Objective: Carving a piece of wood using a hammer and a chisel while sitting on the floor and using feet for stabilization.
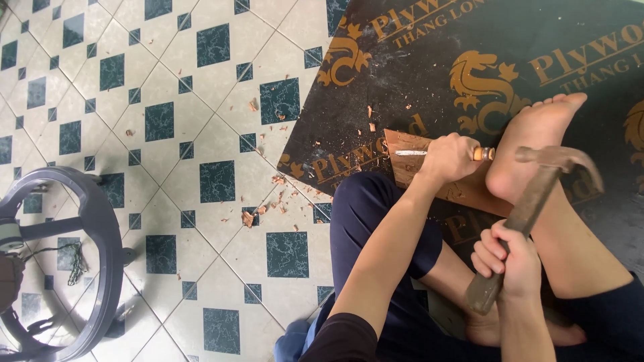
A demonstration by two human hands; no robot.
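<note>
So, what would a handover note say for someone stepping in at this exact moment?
Left hand: gripping a chisel, blade laid on the wood piece.
Right hand: holding a hammer, head raised beside the chisel handle.
A bare foot pins the wood on the dark board.
Done: wood chips lie scattered on the tiled floor.
Left: the extent of the carving cannot be told.

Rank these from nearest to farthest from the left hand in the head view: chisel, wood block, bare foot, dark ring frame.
1. Chisel, held in the left hand.
2. Wood block, under it.
3. Bare foot, just right.
4. Dark ring frame, far left on the tiles.
</note>
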